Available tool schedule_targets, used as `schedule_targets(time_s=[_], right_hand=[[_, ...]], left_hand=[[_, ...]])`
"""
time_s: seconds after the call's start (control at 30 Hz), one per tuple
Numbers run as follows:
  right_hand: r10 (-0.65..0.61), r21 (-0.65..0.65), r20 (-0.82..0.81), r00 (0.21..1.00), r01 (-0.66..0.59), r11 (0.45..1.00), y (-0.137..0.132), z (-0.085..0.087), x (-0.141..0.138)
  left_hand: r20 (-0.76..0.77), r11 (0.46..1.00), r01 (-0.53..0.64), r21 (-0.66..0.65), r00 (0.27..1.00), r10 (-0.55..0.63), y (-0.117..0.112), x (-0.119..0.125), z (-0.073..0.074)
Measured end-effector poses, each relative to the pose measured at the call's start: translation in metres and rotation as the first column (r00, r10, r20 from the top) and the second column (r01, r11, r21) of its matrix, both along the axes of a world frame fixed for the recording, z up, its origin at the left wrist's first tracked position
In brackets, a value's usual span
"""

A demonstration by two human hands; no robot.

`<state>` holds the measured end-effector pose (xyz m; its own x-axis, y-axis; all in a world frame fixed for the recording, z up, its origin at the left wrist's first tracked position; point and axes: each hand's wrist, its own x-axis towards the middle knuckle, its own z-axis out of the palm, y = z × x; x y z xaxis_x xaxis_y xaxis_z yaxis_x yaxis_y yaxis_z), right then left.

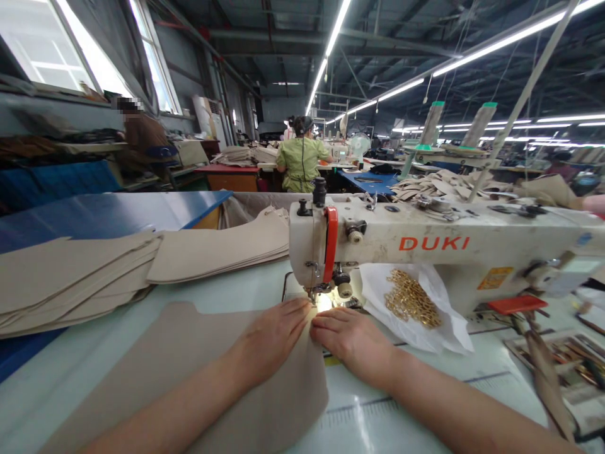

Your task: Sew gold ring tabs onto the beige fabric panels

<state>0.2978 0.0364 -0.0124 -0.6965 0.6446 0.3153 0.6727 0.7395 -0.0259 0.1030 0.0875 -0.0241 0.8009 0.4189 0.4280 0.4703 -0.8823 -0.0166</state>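
The left hand's fingers lie straight and close together, flat on the beige piece near the needle. The right hand's fingertips bunch at the piece's right edge, almost meeting the left's; its thumb is hidden, so I cannot tell whether it pinches. A strip of pale table separates the piece's far edge from two stacks. Gold chain on white paper crowds the right hand's far side, under the machine.
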Motion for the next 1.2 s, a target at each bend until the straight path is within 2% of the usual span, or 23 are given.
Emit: schedule_targets(time_s=[0.23,0.47,0.97,1.2], right_hand=[[0.011,-0.031,0.013,1.000,-0.011,0.999,0.001,0.002,-0.001],[0.007,-0.048,0.027,1.000,-0.006,0.999,0.002,0.006,-0.003],[-0.007,-0.037,-0.001,1.000,0.007,0.999,0.008,0.005,-0.003],[-0.015,-0.028,0.003,1.000,0.015,0.999,0.010,0.004,-0.004]], left_hand=[[-0.072,0.998,-0.059,0.034,0.996,0.061,0.000,0.001,0.001],[-0.115,0.994,-0.026,0.109,0.993,0.039,-0.004,0.005,0.008],[-0.104,0.995,-0.081,0.055,0.991,0.086,0.001,0.008,0.008],[-0.128,0.992,-0.117,-0.044,0.986,0.111,0.002,0.009,0.010]])
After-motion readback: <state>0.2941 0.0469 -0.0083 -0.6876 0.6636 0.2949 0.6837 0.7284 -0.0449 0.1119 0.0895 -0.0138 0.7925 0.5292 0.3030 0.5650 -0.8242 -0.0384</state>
